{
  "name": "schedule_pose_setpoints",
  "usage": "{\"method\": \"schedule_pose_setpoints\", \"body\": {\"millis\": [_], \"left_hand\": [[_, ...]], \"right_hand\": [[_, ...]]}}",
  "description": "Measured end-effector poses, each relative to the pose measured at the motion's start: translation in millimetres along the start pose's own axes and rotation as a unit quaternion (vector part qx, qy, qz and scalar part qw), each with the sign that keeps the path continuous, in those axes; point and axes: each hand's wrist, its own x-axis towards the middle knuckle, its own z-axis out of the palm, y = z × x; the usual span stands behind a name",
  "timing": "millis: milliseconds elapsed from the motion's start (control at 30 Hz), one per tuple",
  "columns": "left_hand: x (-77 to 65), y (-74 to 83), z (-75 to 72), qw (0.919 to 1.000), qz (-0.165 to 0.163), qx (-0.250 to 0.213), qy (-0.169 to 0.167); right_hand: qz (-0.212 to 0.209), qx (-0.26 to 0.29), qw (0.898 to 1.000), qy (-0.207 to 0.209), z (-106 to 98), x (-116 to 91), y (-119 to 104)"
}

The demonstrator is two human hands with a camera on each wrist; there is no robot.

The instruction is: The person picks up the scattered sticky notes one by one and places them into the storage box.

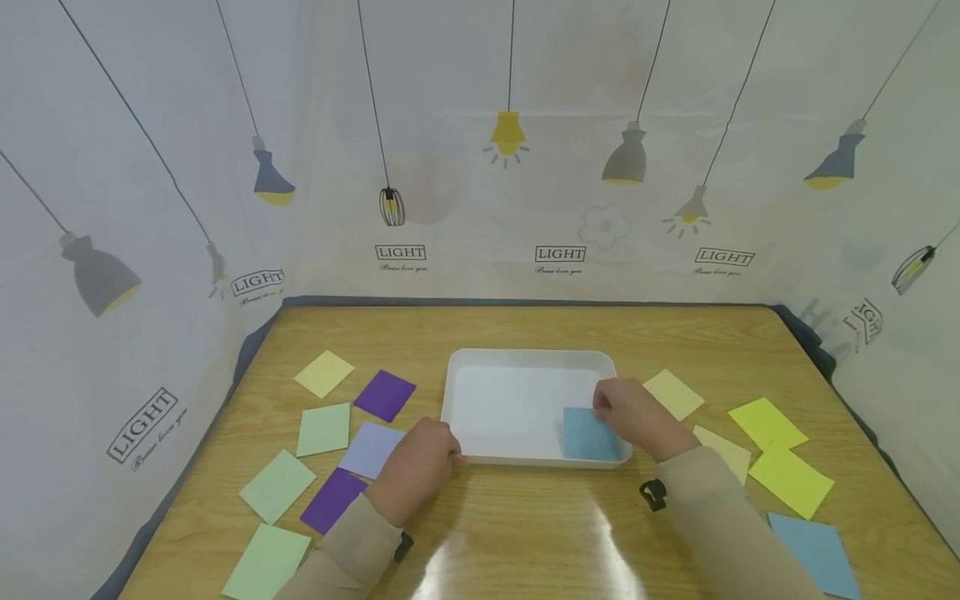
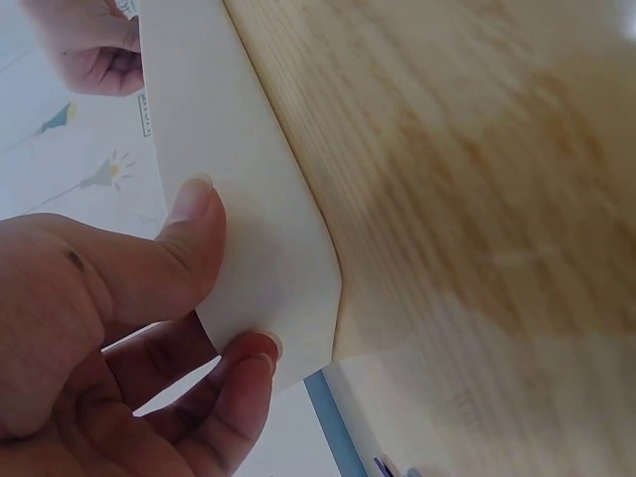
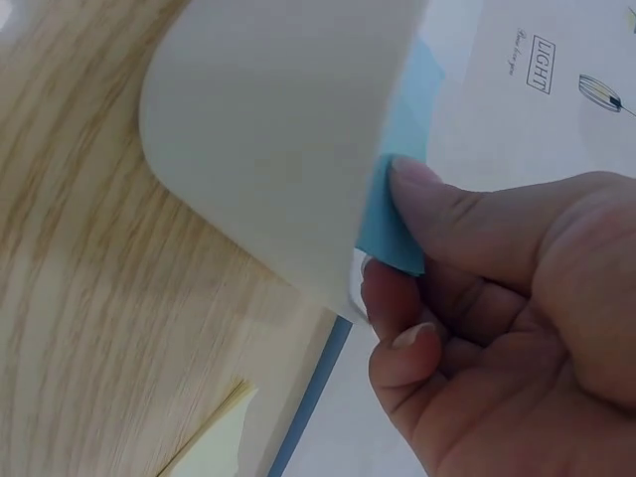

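Observation:
A white rectangular tray [image 1: 502, 408] lies on the wooden table. My left hand [image 1: 416, 467] grips its front left corner; in the left wrist view the thumb presses the outer tray wall [image 2: 248, 229], with fingertips at the edge. At the front right inside the tray is a blue sticky note [image 1: 583, 435]. My right hand [image 1: 637, 415] pinches its right side between thumb and fingers. In the right wrist view the blue note [image 3: 402, 214] rises past the tray's rim, and its lower part is hidden behind the wall.
Left of the tray lie purple notes [image 1: 385, 396], a lavender note [image 1: 369, 450] and several pale green notes [image 1: 277, 486]. To the right are pale yellow notes [image 1: 673, 394], bright yellow notes [image 1: 792, 479] and another blue note [image 1: 816, 550]. A patterned curtain [image 1: 480, 275] surrounds the table.

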Motion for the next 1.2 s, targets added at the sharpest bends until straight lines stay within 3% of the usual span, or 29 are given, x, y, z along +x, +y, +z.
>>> {"method": "schedule_pose_setpoints", "body": {"millis": [233,700,1200], "left_hand": [[0.0,1.0,1.0,1.0,-0.003,0.007,0.005],[0.1,1.4,-1.3,1.0,-0.001,0.005,0.001],[2.1,-0.5,1.0,1.0,0.003,0.008,0.0]], "right_hand": [[-0.015,-0.032,0.999,-0.008,5,4,1],[0.031,-0.066,0.996,-0.051,9,13,-1],[0.055,-0.097,0.989,-0.101,4,25,-5]]}}
